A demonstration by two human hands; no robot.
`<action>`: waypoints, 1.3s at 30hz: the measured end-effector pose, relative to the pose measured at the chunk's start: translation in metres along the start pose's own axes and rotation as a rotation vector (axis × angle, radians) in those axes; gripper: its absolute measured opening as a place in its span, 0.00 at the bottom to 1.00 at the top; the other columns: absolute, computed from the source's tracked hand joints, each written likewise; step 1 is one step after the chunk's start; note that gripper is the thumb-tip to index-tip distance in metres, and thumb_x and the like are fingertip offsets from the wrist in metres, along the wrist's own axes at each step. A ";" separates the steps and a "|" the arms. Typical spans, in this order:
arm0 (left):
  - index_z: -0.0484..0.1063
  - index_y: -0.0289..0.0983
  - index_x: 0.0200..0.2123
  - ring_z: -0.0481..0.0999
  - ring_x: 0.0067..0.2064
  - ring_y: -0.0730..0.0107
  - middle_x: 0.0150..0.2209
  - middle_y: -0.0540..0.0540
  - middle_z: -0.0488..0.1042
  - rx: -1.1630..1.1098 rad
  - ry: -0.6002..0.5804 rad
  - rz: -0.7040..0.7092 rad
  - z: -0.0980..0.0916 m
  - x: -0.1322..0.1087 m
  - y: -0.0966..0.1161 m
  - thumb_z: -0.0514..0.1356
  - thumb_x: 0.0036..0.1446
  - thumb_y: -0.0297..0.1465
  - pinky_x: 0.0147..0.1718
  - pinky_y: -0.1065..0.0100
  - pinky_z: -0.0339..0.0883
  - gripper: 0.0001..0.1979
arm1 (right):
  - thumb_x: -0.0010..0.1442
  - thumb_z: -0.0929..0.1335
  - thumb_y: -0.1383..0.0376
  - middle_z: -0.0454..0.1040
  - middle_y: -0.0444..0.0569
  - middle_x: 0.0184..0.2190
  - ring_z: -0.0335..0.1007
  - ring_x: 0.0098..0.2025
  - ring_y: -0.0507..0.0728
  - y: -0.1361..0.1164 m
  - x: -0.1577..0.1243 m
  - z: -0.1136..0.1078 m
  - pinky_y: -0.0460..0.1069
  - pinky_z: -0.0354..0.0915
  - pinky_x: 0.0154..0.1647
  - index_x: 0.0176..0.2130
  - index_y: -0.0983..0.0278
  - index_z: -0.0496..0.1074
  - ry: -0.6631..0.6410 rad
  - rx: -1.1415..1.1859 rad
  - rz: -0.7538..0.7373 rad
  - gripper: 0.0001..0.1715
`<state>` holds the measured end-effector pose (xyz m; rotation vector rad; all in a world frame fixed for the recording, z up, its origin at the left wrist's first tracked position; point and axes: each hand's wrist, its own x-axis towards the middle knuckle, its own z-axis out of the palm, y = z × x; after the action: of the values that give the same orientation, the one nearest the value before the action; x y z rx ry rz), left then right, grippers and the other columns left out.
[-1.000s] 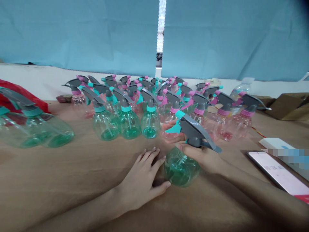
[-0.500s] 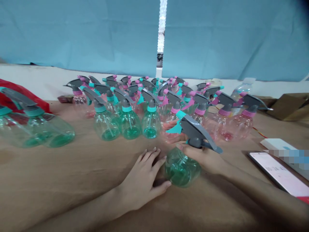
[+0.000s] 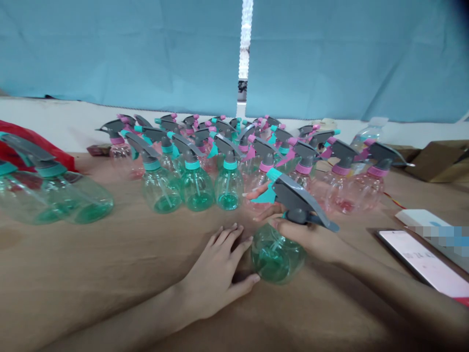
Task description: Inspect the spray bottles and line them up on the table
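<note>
A green see-through spray bottle (image 3: 276,256) stands on the brown table (image 3: 110,264), topped by a grey trigger head (image 3: 296,200) with a teal nozzle. My right hand (image 3: 311,237) is wrapped round the bottle's neck just under that head. My left hand (image 3: 216,269) lies flat on the table with fingers spread, its fingertips and thumb against the bottle's left side. Beyond them stands a crowd of several green spray bottles (image 3: 196,183) and pink spray bottles (image 3: 339,183).
Two green bottles (image 3: 54,193) stand at the left edge before a red bag (image 3: 40,144). A phone (image 3: 425,264) and a white box (image 3: 436,232) lie at the right. Cardboard (image 3: 436,164) sits behind them. A blue curtain (image 3: 146,54) hangs behind.
Almost nothing has moved. My right hand's fingers shift slightly at the bottle's neck; the bottle and my left hand stay in place.
</note>
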<state>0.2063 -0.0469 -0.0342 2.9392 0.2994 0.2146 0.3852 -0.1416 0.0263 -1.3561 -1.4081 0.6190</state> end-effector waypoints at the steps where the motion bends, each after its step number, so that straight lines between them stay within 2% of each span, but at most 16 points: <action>1: 0.59 0.31 0.59 0.53 0.62 0.47 0.62 0.33 0.56 0.002 -0.002 0.000 0.000 0.000 0.000 0.56 0.59 0.45 0.56 0.46 0.51 0.31 | 0.50 0.63 0.73 0.75 0.43 0.42 0.74 0.35 0.53 0.000 0.000 -0.001 0.46 0.69 0.30 0.46 0.55 0.69 0.005 0.001 0.006 0.25; 7: 0.61 0.34 0.58 0.55 0.61 0.47 0.61 0.35 0.59 -0.007 0.014 0.002 -0.002 0.001 0.001 0.56 0.59 0.45 0.56 0.46 0.53 0.29 | 0.47 0.64 0.72 0.76 0.42 0.32 0.75 0.31 0.55 -0.006 -0.003 -0.001 0.49 0.71 0.33 0.40 0.56 0.68 0.062 0.075 0.067 0.19; 10: 0.62 0.34 0.57 0.55 0.61 0.47 0.60 0.35 0.59 -0.012 0.021 0.000 -0.002 0.000 0.001 0.56 0.59 0.45 0.55 0.46 0.53 0.28 | 0.45 0.65 0.71 0.76 0.42 0.32 0.75 0.30 0.55 -0.010 -0.003 0.000 0.50 0.72 0.33 0.36 0.57 0.68 0.087 0.100 0.096 0.16; 14: 0.61 0.34 0.58 0.55 0.62 0.47 0.61 0.35 0.58 0.005 0.013 -0.001 -0.001 -0.001 0.001 0.56 0.59 0.46 0.56 0.47 0.52 0.29 | 0.45 0.65 0.71 0.76 0.41 0.27 0.75 0.31 0.55 -0.006 -0.003 -0.002 0.50 0.72 0.35 0.33 0.56 0.71 0.067 0.043 0.071 0.14; 16: 0.61 0.33 0.58 0.54 0.62 0.48 0.61 0.34 0.58 0.016 0.007 -0.005 0.000 -0.001 0.001 0.56 0.59 0.46 0.56 0.47 0.52 0.29 | 0.47 0.64 0.71 0.76 0.42 0.26 0.75 0.34 0.56 -0.003 -0.004 -0.001 0.51 0.72 0.38 0.31 0.56 0.73 0.040 0.032 0.059 0.13; 18: 0.62 0.33 0.58 0.54 0.62 0.47 0.61 0.34 0.58 0.019 0.009 -0.005 0.000 -0.001 0.001 0.55 0.59 0.46 0.57 0.47 0.51 0.29 | 0.49 0.64 0.71 0.76 0.43 0.29 0.75 0.38 0.57 -0.001 -0.004 0.000 0.52 0.71 0.41 0.32 0.57 0.74 0.035 0.041 0.058 0.13; 21: 0.62 0.32 0.57 0.55 0.62 0.47 0.61 0.33 0.58 0.009 0.010 0.001 0.000 0.000 0.001 0.56 0.59 0.45 0.57 0.47 0.51 0.30 | 0.50 0.64 0.71 0.77 0.44 0.34 0.75 0.41 0.58 -0.002 -0.003 0.002 0.52 0.71 0.42 0.40 0.56 0.74 0.068 0.039 0.060 0.18; 26: 0.61 0.32 0.58 0.55 0.62 0.46 0.61 0.33 0.58 0.011 0.006 0.005 -0.001 0.000 0.001 0.56 0.59 0.45 0.56 0.46 0.52 0.30 | 0.52 0.65 0.71 0.74 0.44 0.47 0.75 0.40 0.55 -0.005 -0.001 0.003 0.48 0.71 0.41 0.51 0.53 0.67 0.058 0.036 -0.005 0.26; 31: 0.61 0.32 0.58 0.54 0.62 0.47 0.61 0.33 0.57 0.042 -0.015 -0.002 -0.001 -0.001 0.002 0.55 0.60 0.46 0.56 0.46 0.51 0.30 | 0.53 0.65 0.69 0.73 0.45 0.48 0.75 0.36 0.54 -0.004 0.000 0.002 0.48 0.71 0.40 0.53 0.55 0.65 0.046 0.030 0.018 0.27; 35: 0.62 0.32 0.58 0.54 0.62 0.47 0.61 0.33 0.57 0.047 -0.015 -0.004 0.000 0.000 0.001 0.55 0.59 0.46 0.57 0.47 0.51 0.30 | 0.51 0.65 0.69 0.74 0.46 0.43 0.74 0.31 0.53 -0.005 -0.001 0.003 0.48 0.70 0.37 0.46 0.57 0.69 0.064 0.015 0.007 0.21; 39: 0.61 0.32 0.58 0.54 0.62 0.47 0.61 0.33 0.57 0.038 -0.003 -0.001 0.001 0.000 0.000 0.55 0.59 0.46 0.57 0.47 0.51 0.30 | 0.50 0.65 0.63 0.72 0.44 0.25 0.71 0.28 0.55 -0.005 -0.001 0.004 0.48 0.68 0.29 0.33 0.59 0.70 0.127 -0.052 0.065 0.07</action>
<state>0.2062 -0.0475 -0.0347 2.9766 0.3077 0.2073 0.3794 -0.1429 0.0294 -1.4617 -1.2903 0.5316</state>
